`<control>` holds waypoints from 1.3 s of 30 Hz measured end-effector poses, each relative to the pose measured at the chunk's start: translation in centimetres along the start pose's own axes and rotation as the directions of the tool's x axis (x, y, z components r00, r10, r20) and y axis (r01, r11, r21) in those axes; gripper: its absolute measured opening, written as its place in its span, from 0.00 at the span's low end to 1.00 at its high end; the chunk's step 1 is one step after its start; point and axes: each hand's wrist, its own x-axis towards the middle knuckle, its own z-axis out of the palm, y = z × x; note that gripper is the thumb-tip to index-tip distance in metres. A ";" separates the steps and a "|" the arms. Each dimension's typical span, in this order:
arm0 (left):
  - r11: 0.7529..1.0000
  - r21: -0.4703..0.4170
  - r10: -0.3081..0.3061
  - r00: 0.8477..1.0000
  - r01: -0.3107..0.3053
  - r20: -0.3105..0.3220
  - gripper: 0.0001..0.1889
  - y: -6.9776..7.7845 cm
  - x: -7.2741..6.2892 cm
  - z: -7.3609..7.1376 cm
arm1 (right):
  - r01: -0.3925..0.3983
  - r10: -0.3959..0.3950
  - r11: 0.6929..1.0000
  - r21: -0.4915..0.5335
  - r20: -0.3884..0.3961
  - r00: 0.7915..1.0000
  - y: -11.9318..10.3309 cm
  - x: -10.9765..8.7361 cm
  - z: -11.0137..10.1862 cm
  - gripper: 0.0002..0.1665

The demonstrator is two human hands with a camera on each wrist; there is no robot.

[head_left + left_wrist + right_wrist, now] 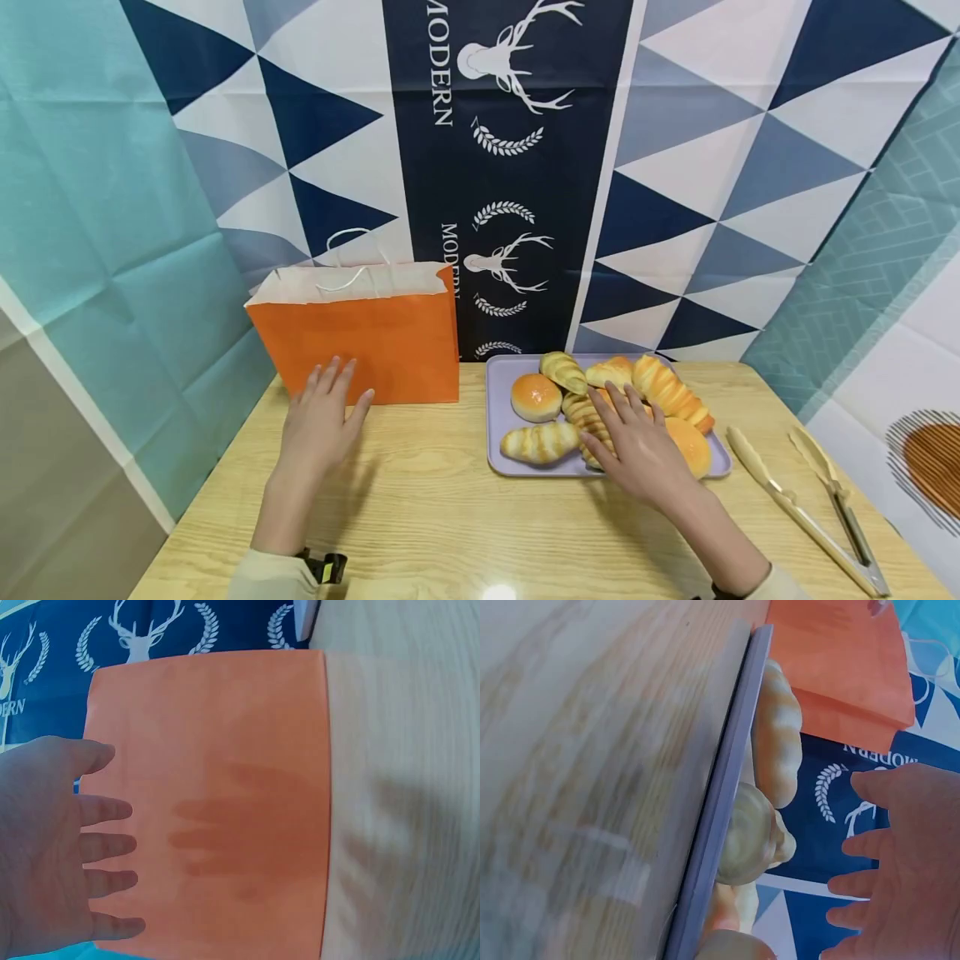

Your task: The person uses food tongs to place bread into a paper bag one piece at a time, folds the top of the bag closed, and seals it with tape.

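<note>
My left hand (321,421) is held in front of an orange paper bag (375,346), its fingers straight and spread. In the left wrist view the hand's shadow falls on the bag's orange side. Over a lilac tray (498,358) of bread hovers my right hand (637,442), fingers extended and holding nothing. Below and around it lie a round bun (536,397), a pale striped roll (540,442), a green-tinged roll (563,372) and a long ridged loaf (667,390). A larger round bun (688,446) sits by the wrist side; the hand partly hides the middle pieces.
Tongs (810,521) with cream tips and metal arms lie spread on the wooden table (420,508), right of the tray. The bag stands upright at the back left, its white string handles (345,279) raised. Patterned cloth (517,183) hangs behind.
</note>
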 end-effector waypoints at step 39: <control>0.745 -0.604 -0.510 0.825 0.283 -0.243 0.48 -7.4 4.8 -5.5 | 0.068 -0.064 0.996 0.055 -0.064 0.996 -3.9 2.9 1.9 0.41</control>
